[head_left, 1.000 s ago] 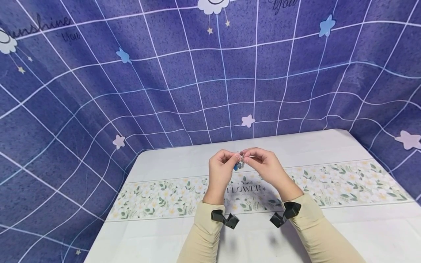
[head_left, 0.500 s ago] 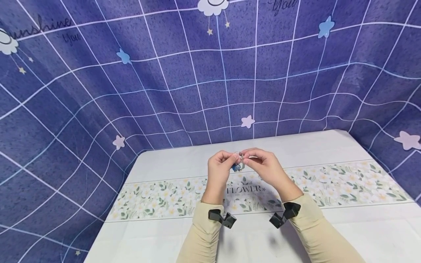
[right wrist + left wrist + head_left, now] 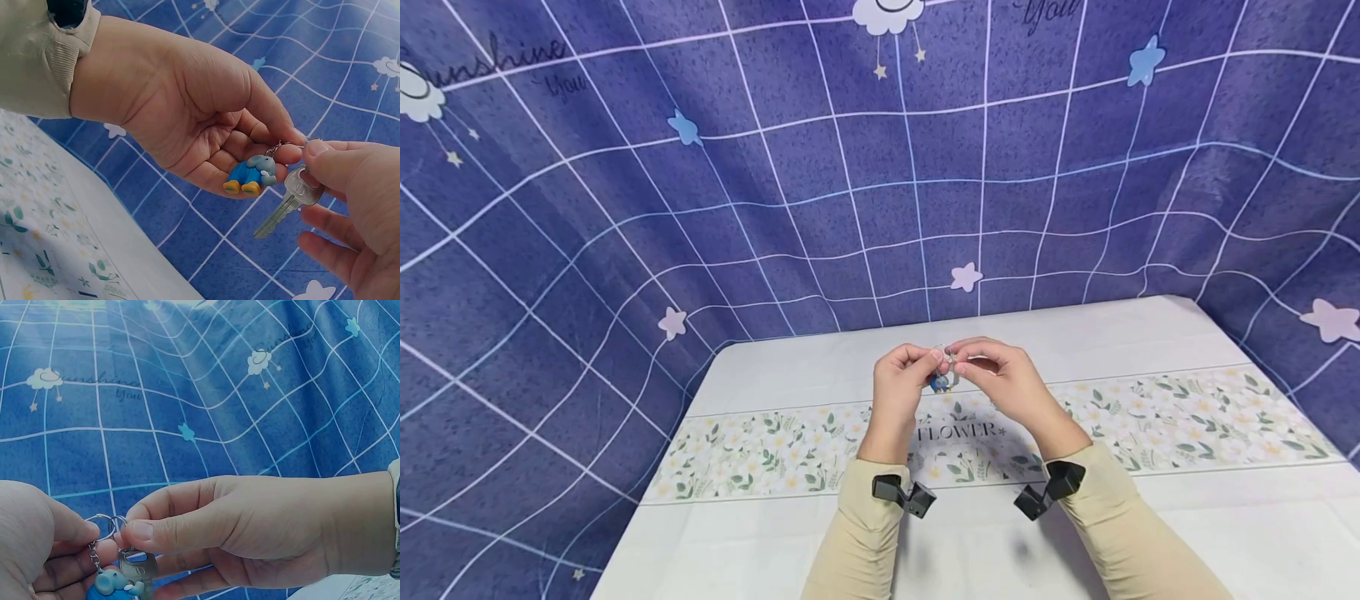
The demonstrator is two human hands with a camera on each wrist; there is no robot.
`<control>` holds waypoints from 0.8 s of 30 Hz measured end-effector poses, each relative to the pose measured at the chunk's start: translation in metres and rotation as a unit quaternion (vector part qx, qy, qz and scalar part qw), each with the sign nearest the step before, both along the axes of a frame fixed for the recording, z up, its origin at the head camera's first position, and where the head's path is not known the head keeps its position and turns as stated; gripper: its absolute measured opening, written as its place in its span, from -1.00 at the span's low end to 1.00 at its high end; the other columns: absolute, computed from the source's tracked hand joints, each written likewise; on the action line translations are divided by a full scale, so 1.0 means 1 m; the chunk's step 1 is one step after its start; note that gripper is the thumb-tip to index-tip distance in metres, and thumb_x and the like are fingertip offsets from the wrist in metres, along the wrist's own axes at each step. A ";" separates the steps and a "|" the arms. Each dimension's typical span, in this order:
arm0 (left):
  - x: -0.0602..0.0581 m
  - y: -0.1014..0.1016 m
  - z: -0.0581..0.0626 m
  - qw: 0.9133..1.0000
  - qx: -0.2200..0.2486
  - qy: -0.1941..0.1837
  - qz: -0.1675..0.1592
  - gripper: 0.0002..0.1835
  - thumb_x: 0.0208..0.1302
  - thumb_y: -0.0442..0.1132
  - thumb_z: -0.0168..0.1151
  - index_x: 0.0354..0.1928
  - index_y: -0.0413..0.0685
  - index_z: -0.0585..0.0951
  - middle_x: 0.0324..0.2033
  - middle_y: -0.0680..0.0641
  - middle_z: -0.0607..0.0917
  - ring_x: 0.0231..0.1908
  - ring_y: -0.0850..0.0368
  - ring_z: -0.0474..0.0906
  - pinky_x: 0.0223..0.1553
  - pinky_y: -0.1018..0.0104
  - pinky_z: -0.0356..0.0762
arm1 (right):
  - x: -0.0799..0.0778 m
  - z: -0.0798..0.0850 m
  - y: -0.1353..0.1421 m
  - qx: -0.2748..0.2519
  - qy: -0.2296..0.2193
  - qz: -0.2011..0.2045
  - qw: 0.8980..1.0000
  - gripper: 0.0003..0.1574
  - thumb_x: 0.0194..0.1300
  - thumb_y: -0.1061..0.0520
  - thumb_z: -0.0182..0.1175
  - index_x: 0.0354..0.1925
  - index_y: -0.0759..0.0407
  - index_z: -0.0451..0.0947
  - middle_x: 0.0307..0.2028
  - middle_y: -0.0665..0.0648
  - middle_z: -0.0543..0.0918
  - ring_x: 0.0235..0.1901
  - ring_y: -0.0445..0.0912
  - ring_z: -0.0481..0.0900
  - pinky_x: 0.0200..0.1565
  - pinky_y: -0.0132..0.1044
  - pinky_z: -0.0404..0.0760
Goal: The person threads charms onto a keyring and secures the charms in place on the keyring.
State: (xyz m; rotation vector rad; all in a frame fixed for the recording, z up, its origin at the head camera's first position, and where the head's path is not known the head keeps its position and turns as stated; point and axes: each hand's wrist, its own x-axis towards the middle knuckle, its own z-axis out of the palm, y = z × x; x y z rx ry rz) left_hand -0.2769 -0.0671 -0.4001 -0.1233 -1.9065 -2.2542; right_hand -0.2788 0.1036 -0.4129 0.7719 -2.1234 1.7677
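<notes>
Since a second ago the left hand (image 3: 901, 383) has edged outward and the elephant charm (image 3: 250, 175) hangs lower, which seems to bare the join being worked. The left hand pinches the key ring (image 3: 99, 515); the right hand (image 3: 1003, 375) pinches the small ring (image 3: 122, 518) above the key (image 3: 294, 194), everything held over the desk (image 3: 775, 367) towards its far edge

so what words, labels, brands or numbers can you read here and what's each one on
"Sunshine": blue backdrop cloth, printed more than once
"You": same cloth, below "Sunshine"
"FLOWER": floral band of the tablecloth
Key: any marking is too blurred to read
No brand or number is readable
</notes>
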 end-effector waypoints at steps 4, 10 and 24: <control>0.000 0.000 0.001 1.000 0.000 -0.004 0.002 -0.84 0.26 -0.39 0.39 -0.48 -0.18 0.63 -0.58 0.02 0.73 -0.46 0.21 0.68 -0.30 0.39 0.61 | 0.000 -0.001 0.000 0.002 0.002 0.000 1.000 -0.90 0.36 0.29 0.29 -0.22 0.37 0.66 0.03 0.24 0.69 -0.04 -0.23 0.66 0.03 -0.34 0.64; 0.000 0.000 0.000 1.000 0.001 0.001 0.002 -0.82 0.26 -0.41 0.38 -0.49 -0.16 0.62 -0.58 0.02 0.73 -0.46 0.23 0.68 -0.31 0.40 0.62 | 0.001 0.001 0.000 0.004 0.000 -0.002 1.000 -0.88 0.35 0.27 0.30 -0.23 0.37 0.65 0.03 0.22 0.70 -0.01 -0.17 0.66 0.04 -0.29 0.65; 0.002 0.005 0.002 0.993 -0.074 0.072 0.053 -0.89 0.21 -0.45 0.40 -0.36 -0.42 0.67 -0.48 -0.22 0.75 -0.51 0.27 0.62 -0.45 0.50 0.54 | -0.002 -0.001 0.002 -0.017 -0.053 0.027 0.998 -0.90 0.38 0.31 0.27 -0.20 0.39 0.60 0.10 0.36 0.64 0.10 0.13 0.63 0.06 -0.37 0.62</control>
